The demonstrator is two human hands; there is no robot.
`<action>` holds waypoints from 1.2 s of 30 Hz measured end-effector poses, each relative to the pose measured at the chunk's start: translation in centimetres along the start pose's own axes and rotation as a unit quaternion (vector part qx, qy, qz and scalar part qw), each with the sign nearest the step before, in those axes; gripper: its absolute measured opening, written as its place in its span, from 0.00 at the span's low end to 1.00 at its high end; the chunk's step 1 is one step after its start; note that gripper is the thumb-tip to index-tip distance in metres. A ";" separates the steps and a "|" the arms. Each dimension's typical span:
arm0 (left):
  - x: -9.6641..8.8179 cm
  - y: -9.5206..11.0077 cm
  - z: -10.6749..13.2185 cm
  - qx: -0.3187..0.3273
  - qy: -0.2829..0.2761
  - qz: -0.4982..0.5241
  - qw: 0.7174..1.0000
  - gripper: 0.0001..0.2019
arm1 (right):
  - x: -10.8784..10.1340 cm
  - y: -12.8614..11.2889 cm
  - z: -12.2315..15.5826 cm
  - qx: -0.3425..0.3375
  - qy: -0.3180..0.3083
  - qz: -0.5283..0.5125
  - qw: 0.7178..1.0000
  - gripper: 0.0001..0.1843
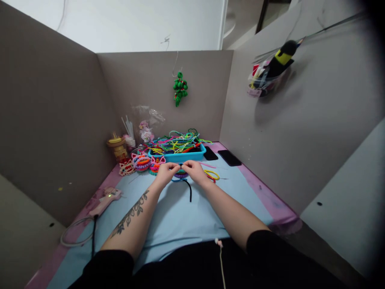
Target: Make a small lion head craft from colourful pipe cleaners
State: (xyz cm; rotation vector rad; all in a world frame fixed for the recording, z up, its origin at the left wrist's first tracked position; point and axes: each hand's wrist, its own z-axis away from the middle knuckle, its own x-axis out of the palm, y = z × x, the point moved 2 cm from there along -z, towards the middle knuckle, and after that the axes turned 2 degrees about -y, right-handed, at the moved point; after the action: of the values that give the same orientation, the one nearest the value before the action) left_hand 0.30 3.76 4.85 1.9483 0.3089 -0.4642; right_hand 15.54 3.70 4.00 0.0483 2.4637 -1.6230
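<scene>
Both of my hands meet over the middle of the table, just in front of a blue tray. The fingers of my left hand (167, 172) and my right hand (192, 169) pinch a small dark piece between them, and it looks like a black pipe cleaner. Behind and below the fingertips shows a rounded purple and teal pipe-cleaner piece (181, 175), partly hidden by the hands. A black pipe cleaner (190, 192) curves down below the hands, beside a short blue one (178, 180). Whether the black one joins the pinched piece I cannot tell.
The blue tray (177, 157) is heaped with coloured pipe cleaners (180, 141). Left of it sit several cat-eared pipe-cleaner pieces (141, 161) and a cup (118, 148). A pink glue gun (106, 200) lies left; two phones (229, 157) lie right. Partitions enclose the table.
</scene>
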 end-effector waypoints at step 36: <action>0.2 0.5 0.3 -0.041 -0.069 0.130 0.988 0.17 | -1.4 -1.2 0.5 -0.241 0.025 0.125 0.962 0.07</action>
State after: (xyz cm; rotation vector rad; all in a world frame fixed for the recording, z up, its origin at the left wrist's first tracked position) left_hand 0.67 3.30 5.03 1.8331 -0.0153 -0.4057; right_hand 16.78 2.86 5.17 0.3185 2.6880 -0.9065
